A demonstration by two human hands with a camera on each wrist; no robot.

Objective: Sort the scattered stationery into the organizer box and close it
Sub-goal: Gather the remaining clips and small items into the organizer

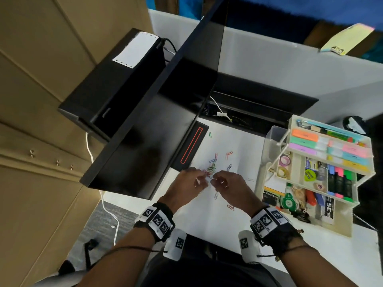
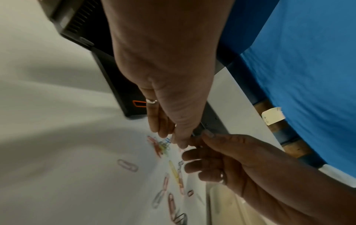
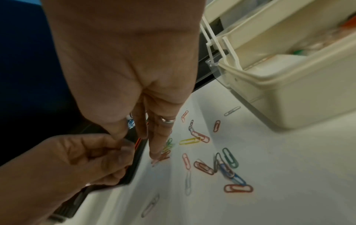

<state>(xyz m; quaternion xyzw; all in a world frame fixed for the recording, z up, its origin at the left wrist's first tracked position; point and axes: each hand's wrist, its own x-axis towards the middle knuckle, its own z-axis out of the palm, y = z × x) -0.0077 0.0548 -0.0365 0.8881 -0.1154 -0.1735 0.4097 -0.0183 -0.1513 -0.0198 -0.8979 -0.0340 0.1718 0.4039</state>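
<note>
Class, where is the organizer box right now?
In the head view the organizer box stands open on the white desk, right of the right hand and the scattered paper clips.

The fingertips of the left hand (image 1: 187, 184) and right hand (image 1: 228, 186) blur together over the paper clips (image 1: 211, 168), so whether either pinches a clip cannot be told. At three o'clock, labels inside the organizer box (image 1: 342, 226) are too small to read. At twelve o'clock the monitor (image 1: 165, 112) hides the tabletop (image 1: 207, 222) behind it.
</note>
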